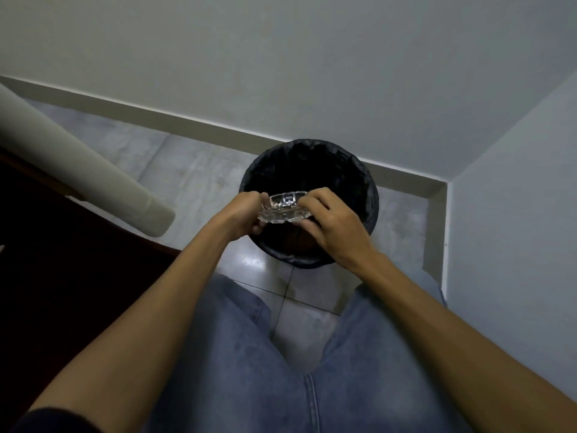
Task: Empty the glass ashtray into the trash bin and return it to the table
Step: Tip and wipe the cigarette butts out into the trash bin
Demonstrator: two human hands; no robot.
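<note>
The clear cut-glass ashtray [284, 207] is held over the mouth of the round trash bin [312, 164], which is lined with a black bag and stands on the floor in a wall corner. My left hand [246, 215] grips the ashtray's left edge and my right hand [331, 220] grips its right edge. The ashtray is tipped so its underside faces me. The bin's inside is dark and I cannot see its contents.
A dark wooden table edge [62, 245] lies at the left, with a pale cylindrical object [78, 170] reaching over it. Grey floor tiles [175, 164] surround the bin. Walls [515, 182] close in behind and to the right. My legs in blue jeans [234, 354] are below.
</note>
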